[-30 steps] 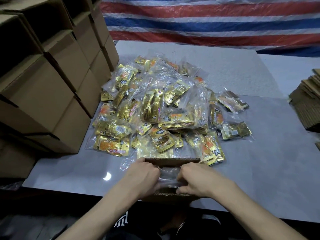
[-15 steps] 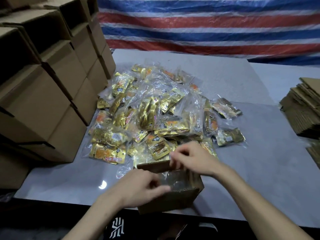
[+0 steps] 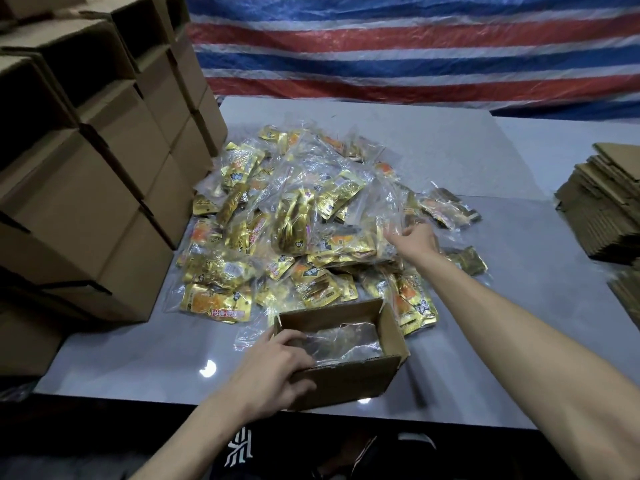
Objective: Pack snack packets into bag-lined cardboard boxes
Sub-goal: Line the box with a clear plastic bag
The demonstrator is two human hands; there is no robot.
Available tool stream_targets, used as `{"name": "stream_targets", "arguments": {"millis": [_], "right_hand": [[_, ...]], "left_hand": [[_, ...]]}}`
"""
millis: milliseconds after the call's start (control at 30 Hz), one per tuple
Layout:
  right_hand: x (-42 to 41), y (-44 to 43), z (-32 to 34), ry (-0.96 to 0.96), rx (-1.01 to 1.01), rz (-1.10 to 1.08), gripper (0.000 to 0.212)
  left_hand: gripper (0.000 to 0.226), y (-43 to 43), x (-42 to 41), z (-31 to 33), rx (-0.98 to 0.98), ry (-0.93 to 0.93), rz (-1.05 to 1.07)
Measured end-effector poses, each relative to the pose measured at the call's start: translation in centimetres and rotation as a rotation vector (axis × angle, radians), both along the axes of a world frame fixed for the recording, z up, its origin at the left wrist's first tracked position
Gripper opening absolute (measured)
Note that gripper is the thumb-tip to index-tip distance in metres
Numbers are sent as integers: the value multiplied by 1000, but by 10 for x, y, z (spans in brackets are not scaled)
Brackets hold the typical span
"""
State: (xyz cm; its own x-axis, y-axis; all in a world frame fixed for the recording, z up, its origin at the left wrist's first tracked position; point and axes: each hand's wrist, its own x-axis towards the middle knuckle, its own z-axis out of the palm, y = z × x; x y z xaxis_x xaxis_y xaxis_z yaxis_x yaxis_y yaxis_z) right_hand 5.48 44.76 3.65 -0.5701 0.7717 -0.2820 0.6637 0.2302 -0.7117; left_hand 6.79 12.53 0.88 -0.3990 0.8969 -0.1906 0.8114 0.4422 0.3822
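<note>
The cardboard box [image 3: 349,384] stands open at the near edge of the grey surface [image 3: 519,299], with a clear bag liner [image 3: 346,341] inside it. The left hand [image 3: 273,368] grips the box's near-left corner, fingers curled over the rim. The right hand [image 3: 414,237] is extended onto the right side of the pile of snack packets [image 3: 298,233], which lies just behind the box; whether its fingers pinch a packet cannot be determined. Stacked boxes [image 3: 104,174] stand left of the pile. Flattened cartons [image 3: 602,209] lie at the right.
</note>
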Motion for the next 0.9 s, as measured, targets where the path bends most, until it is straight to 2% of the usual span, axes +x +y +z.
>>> {"name": "stream_targets", "arguments": {"millis": [67,100,200,333,533,667,767,900], "right_hand": [[-3,-1,-3,-17,70,7,46],[-4,-2,-3,-2,111,12,47],[-8,-6,4,73,250,63,38],[-10,-12,27,268,281,119,18],[10,-9,78,479,290,161,22],[24,-14,111,628,189,267,18],[33,-24,137,746,29,376,18],[48,-39,160,764,-188,538,20]], "left_hand": [[24,2,-3,-1,15,23,-30],[25,4,-4,-2,28,36,-39],[27,7,-8,-4,76,59,-46],[25,13,-14,-4,141,81,-47],[17,19,-10,-5,306,129,-108],[16,23,-5,-8,356,131,-115],[19,22,-6,-11,382,137,-123],[23,18,-9,-15,393,111,-150]]}}
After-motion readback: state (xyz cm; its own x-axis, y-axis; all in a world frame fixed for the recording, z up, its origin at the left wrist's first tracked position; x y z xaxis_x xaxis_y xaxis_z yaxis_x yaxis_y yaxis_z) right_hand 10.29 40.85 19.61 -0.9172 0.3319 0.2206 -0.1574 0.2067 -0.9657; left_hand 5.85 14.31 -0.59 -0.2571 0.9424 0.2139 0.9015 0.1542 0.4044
